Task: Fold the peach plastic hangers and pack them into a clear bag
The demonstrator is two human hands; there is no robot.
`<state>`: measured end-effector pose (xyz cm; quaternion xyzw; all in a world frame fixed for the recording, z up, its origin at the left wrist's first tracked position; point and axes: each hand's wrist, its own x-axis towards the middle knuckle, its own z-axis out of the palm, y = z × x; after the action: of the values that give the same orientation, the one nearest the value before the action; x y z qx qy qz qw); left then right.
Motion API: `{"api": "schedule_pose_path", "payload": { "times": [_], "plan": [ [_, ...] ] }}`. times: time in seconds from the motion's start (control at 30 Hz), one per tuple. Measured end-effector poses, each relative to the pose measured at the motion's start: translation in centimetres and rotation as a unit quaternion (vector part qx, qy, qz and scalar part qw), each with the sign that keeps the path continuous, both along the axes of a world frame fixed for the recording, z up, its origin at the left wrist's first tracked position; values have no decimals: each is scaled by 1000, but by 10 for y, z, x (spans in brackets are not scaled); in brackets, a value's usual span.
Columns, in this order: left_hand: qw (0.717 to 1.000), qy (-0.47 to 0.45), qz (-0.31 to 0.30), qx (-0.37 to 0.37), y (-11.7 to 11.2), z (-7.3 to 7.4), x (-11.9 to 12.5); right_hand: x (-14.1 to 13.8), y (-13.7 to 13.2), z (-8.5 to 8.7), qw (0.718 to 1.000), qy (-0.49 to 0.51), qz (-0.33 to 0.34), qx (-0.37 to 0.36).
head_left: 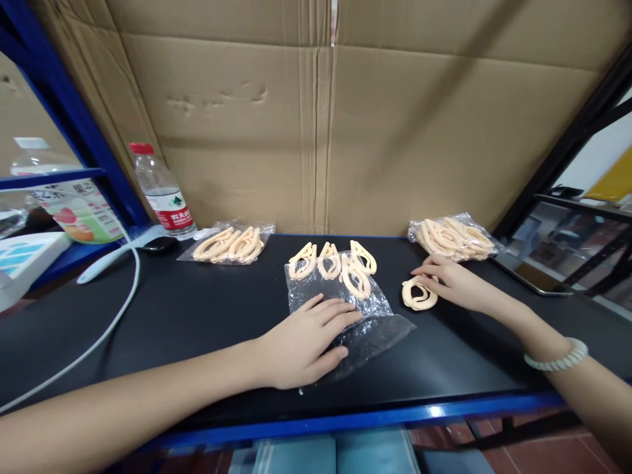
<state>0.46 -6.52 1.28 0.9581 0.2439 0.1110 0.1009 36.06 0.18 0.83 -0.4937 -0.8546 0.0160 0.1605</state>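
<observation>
My left hand (306, 339) lies flat with fingers stretched out on a clear plastic bag (368, 329) on the black tabletop (197, 316). Several peach-coloured plastic hair clips (338, 263) lie across the bag's far end. My right hand (451, 282), a beaded bracelet on its wrist, rests its fingertips on a loose peach clip (419, 296) to the right of the bag; the fingers curl lightly over the clip's far edge.
A sealed bag of clips (230, 243) lies at the back left, another bag of clips (454, 238) at the back right. A water bottle (160, 191) stands by the blue shelf post. A white cable (111, 316) crosses the left side. Cardboard backs the table.
</observation>
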Motion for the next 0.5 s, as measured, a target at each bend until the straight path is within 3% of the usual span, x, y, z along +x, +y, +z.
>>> {"api": "schedule_pose_path", "payload": {
  "times": [0.17,0.3,0.5],
  "plan": [
    [999,-18,12,50,-6,5,5,12,-39,-3,997,24,-62,40],
    [995,-19,23,91,-27,12,7,9,-78,-7,999,32,-5,22],
    [981,-35,156,107,-66,-3,-2,-10,-133,-19,998,15,44,50]
  ]
}}
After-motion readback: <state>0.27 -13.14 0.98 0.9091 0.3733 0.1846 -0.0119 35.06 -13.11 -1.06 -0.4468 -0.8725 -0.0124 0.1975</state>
